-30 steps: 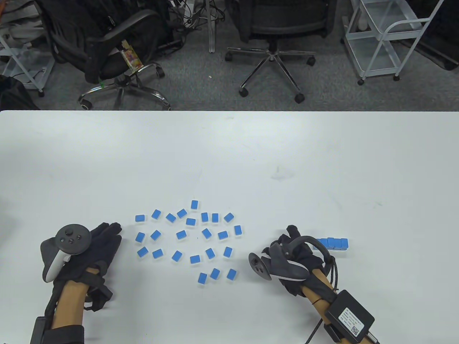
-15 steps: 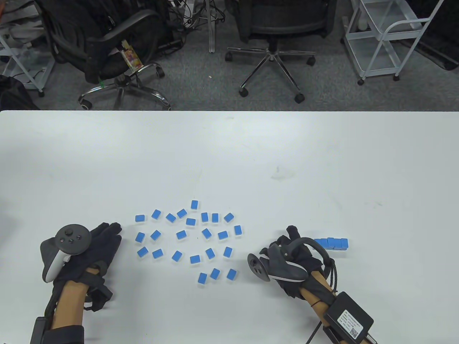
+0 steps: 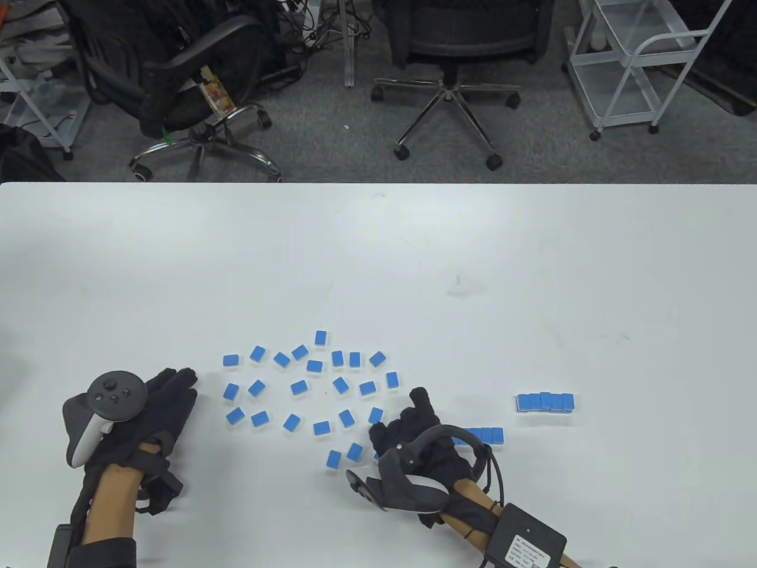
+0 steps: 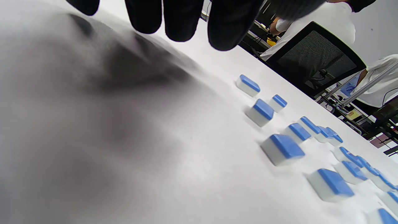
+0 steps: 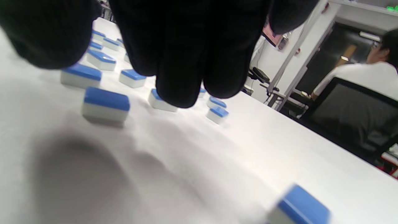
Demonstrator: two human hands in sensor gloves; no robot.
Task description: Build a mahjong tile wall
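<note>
My right hand [image 3: 414, 423] hovers over the worktop [image 3: 378, 254] at the loose tiles' [image 3: 307, 387] five o'clock edge, fingers hanging relaxed, holding nothing. The nearest tile [image 3: 354, 451] lies at its nine o'clock; my left hand [image 3: 157, 408] rests flat, farther off.

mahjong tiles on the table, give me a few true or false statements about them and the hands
1. The loose mahjong tiles lie blue side up between the two hands. True.
2. The left hand grips a tile. False: it rests flat on the table, touching none.
3. Two short rows of tiles lie right of the scatter. True: the far row and the near row.
4. The right hand is at the far row. False: it is at the scatter's lower right edge.
5. All tiles are already lined up. False: most lie scattered.
</note>
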